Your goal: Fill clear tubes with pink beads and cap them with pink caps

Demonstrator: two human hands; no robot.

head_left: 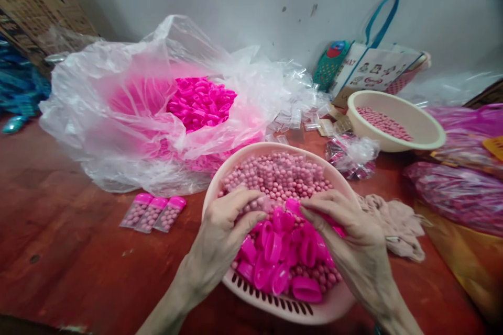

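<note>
A pale pink basket [283,315] holds many pink beads [271,172] and a heap of bright pink oval caps [273,251]. Over its left side my left hand [231,220] pinches a small clear container [261,203] with beads in it. My right hand [341,225] is closed at the fingertips on a bright pink cap [293,206], just right of the container. Three filled clear containers with pink caps [152,213] lie side by side on the red table [78,251], left of the basket.
A large clear plastic bag [113,152] of pink caps stands behind left. Clear empty cases [293,115], a cream bowl [428,131] of beads and a printed bag [369,70] are at the back. A crumpled cloth [396,225] and plastic packages [463,193] lie right.
</note>
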